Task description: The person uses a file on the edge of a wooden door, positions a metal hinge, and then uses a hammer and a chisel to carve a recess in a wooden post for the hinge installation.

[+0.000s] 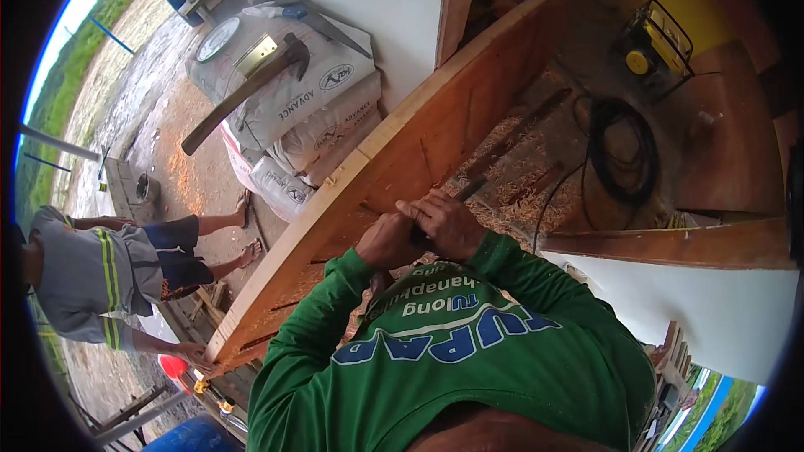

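Note:
My left hand point(383, 240) and my right hand point(440, 222) are close together at the middle, both closed on a dark bar-like tool point(469, 188) that reaches up to the right; its lower part is hidden by my hands. They are beside the inner face of a long wooden board point(419, 142) standing on edge diagonally, with narrow dark slots or marks and pale shavings point(502, 184) near it. I cannot tell whether the tool touches the board. A co-worker's hand point(197, 356) rests at the board's lower-left end.
A co-worker point(84, 276) stands at left. Stacked sacks point(318, 75) behind the board carry a hammer point(243, 92) and a lid point(218, 38). At right are a yellow machine point(649, 50), a coiled black cable point(620, 146) and a curved wooden panel point(712, 142). A bucket point(147, 188) stands left.

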Tool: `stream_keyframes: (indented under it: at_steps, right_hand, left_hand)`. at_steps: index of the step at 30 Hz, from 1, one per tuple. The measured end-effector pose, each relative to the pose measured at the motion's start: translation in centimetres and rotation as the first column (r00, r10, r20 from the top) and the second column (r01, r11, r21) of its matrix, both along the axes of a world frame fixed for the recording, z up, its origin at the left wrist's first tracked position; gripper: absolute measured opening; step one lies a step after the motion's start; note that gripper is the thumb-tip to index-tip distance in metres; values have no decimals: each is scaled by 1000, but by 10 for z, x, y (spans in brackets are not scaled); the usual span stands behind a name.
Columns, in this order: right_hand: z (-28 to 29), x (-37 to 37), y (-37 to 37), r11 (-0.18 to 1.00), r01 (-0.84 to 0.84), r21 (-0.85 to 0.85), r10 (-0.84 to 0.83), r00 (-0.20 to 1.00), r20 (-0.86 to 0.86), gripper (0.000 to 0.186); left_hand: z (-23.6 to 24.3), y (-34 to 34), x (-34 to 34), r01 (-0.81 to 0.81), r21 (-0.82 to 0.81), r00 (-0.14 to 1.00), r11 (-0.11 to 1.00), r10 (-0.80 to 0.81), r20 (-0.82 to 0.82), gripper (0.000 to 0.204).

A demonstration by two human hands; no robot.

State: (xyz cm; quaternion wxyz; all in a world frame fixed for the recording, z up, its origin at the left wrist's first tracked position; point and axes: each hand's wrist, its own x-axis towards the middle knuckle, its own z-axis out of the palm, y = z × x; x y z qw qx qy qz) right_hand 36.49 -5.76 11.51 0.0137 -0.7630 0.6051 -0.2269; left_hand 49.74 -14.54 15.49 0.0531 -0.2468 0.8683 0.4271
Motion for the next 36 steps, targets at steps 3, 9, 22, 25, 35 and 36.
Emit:
stream_keyframes:
  at_steps: [3,9,22,25,35,36]
  right_hand:
    - [-9,-54,16,993,84,77,-93,988,121,27]
    - [-53,-169,89,769,240,593,-330,943,46,21]
    - [-152,-259,187,297,279,913,-595,802,-51,15]
    - [-140,-280,177,358,368,858,-634,770,-66,16]
    - [-79,-374,65,460,572,679,-738,672,-67,20]
    - [-72,-386,49,522,560,643,-726,688,-10,20]
  left_hand:
    - [3,-4,-52,186,-17,976,982,-186,-113,31]
    - [30,-175,0,-319,-809,931,493,323,-171,35]
    - [-30,-335,60,-154,-908,805,389,583,113,43]
    - [-23,-328,39,-243,-847,783,472,611,116,43]
    - [18,-318,-1,-406,-769,711,494,699,74,40]
    - [24,-313,-4,-409,-746,656,525,737,159,38]
